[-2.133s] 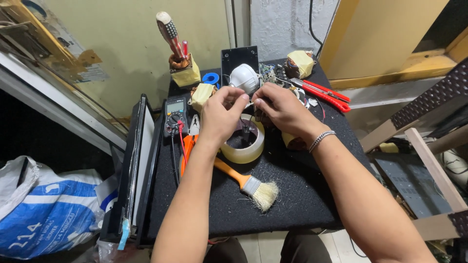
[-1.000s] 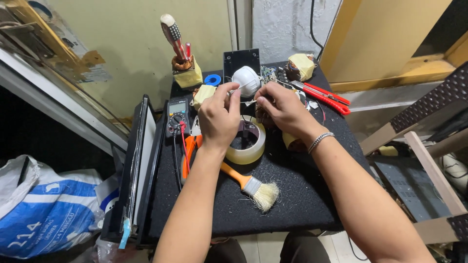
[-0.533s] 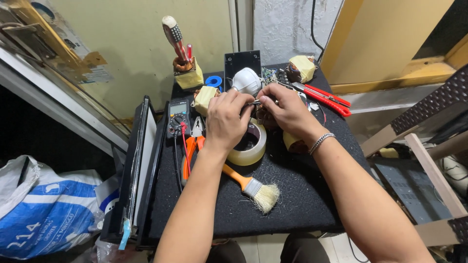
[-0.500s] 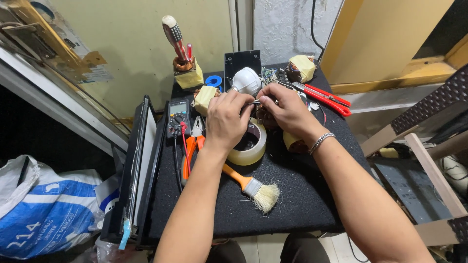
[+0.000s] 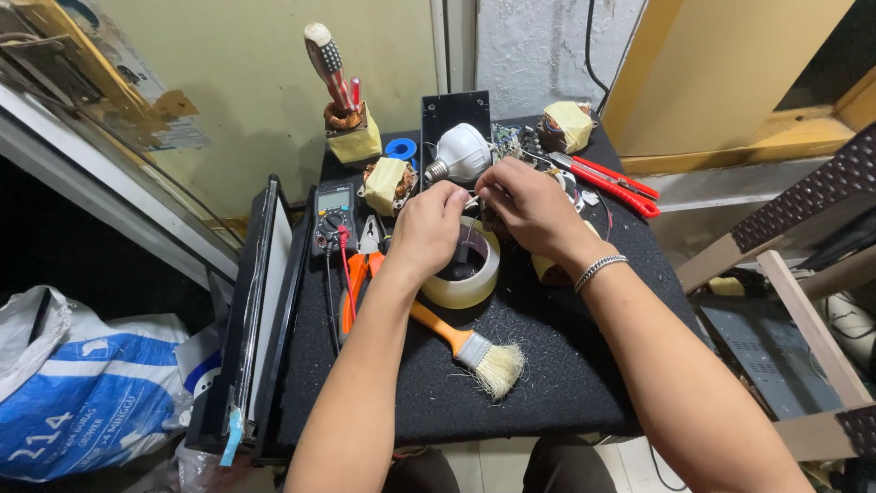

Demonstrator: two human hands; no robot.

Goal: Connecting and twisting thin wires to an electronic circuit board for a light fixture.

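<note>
My left hand [image 5: 427, 230] and my right hand [image 5: 527, 212] meet fingertip to fingertip over the black mat [image 5: 547, 383], just above a clear tape roll [image 5: 465, 274]. Between the fingers they pinch a small part with a thin wire; what it is I cannot tell. A white bulb [image 5: 459, 153] lies just behind the hands, its metal base pointing left. A silver bracelet [image 5: 598, 267] is on my right wrist.
An orange-handled brush [image 5: 470, 347] lies in front of the tape. A multimeter [image 5: 331, 215], orange pliers [image 5: 356, 274], red cutters [image 5: 616, 178], yellow-taped coils [image 5: 385, 183], a blue tape ring [image 5: 400, 148] and a screwdriver [image 5: 324, 59] stand around. A flat panel [image 5: 260, 301] leans at the left edge.
Both hands have dropped slightly from beside the bulb to closer above the tape roll, fingertips still together. Nothing else on the mat has moved.
</note>
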